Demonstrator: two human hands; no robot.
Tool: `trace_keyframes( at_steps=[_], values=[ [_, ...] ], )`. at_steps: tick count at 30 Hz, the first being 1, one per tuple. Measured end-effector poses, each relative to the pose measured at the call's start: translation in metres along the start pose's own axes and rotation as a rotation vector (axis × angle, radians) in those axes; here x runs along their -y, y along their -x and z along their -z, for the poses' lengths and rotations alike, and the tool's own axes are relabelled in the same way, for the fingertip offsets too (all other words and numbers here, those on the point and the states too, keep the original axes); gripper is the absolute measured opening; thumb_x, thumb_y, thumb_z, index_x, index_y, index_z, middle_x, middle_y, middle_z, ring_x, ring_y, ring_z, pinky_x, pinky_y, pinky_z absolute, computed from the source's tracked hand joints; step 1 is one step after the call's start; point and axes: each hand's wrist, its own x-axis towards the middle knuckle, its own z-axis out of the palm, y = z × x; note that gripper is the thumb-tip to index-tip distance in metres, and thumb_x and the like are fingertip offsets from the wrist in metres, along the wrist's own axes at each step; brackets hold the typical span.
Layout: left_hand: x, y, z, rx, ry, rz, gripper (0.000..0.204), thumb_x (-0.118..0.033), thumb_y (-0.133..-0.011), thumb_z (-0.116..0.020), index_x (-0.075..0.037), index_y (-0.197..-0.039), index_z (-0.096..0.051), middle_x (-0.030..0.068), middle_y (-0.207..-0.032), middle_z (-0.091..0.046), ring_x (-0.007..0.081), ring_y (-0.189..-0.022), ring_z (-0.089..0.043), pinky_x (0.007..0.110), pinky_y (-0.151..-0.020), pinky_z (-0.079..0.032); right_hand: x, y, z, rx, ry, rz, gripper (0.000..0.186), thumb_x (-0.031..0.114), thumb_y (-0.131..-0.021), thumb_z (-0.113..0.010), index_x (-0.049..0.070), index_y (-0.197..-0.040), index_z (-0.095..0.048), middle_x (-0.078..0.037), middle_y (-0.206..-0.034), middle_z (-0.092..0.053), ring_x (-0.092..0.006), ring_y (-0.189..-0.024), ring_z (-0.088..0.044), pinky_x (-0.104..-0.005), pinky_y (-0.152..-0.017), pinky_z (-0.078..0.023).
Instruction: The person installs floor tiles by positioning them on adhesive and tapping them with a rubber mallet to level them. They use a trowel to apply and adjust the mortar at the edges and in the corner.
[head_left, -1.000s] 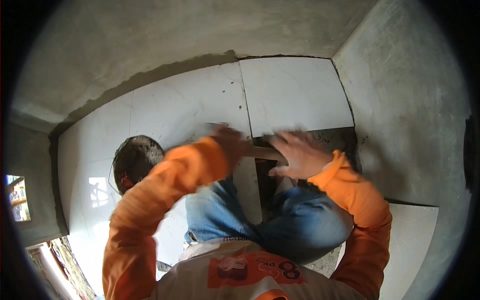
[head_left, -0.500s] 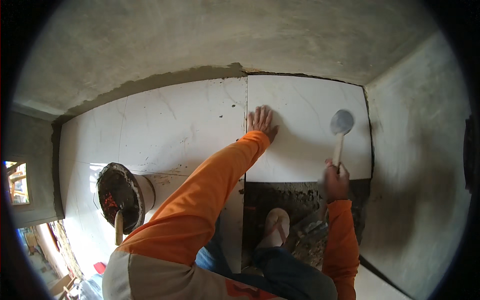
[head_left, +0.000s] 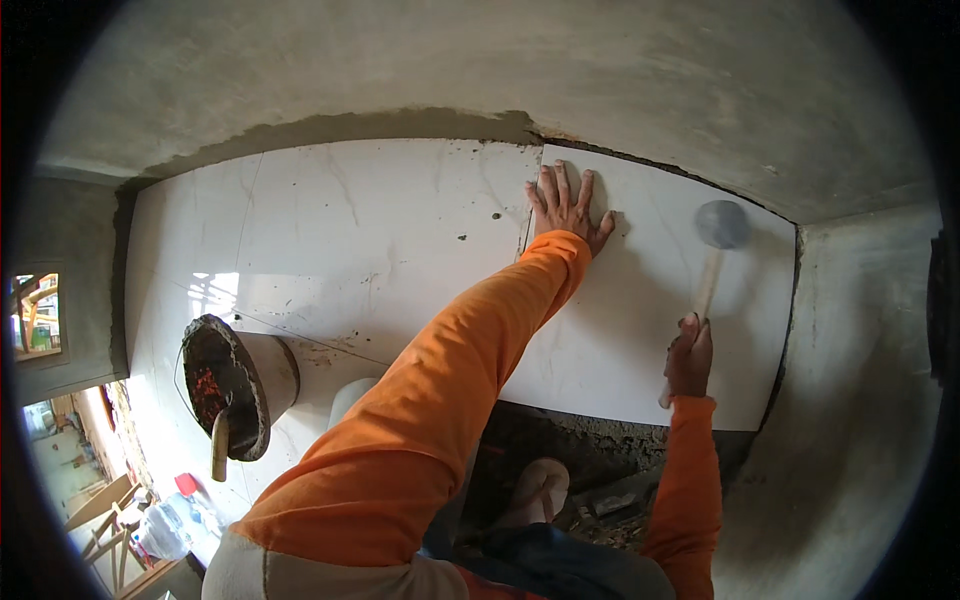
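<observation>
My left hand lies with its fingers spread on a large white marbled tile, close to its seam with the neighbouring tile. My right hand is wrapped round the wooden handle of a mallet. The round grey head of the mallet is over the right part of the same tile, smeared by motion. Whether the head touches the tile, I cannot tell.
A mortar-crusted bucket stands on the tiles at left, a wooden-handled tool in it. Grey walls border the far and right sides. Near my sandalled foot is a dark, rough untiled strip. Plastic bottles lie lower left.
The view has turned and shifted. My left hand has slid farther up along the seam, its fingers more spread. My right hand with the mallet has moved forward from the tile's near edge.
</observation>
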Motion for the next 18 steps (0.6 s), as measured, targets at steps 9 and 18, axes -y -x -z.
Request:
trace_keyframes(
  at_steps=[9, 18],
  values=[
    [0.010, 0.002, -0.003, 0.027, 0.012, -0.059, 0.077, -0.059, -0.086, -0.035, -0.016, -0.147, -0.019, 0.0224, -0.152, -0.008, 0.0363, -0.142, -0.004, 0.060, -0.109, -0.002, 0.022, -0.024, -0.002, 0.210, 0.236, -0.234, 0.042, 0.041, -0.097, -0.042, 0.000, -0.090, -0.050, 0.000, -0.059, -0.040, -0.0085, -0.049, -0.041, -0.0278, -0.042, -0.035],
    [0.022, 0.012, 0.007, 0.132, -0.016, -0.143, 0.076, -0.059, -0.087, -0.032, -0.016, -0.148, -0.017, 0.0207, -0.153, -0.006, 0.0344, -0.142, -0.002, 0.060, -0.109, 0.002, 0.040, -0.013, -0.015, 0.037, 0.012, -0.247, 0.043, 0.046, -0.095, -0.042, 0.005, -0.084, -0.049, -0.001, -0.051, -0.039, -0.0101, -0.037, -0.040, -0.0289, -0.036, -0.035]
  ],
)
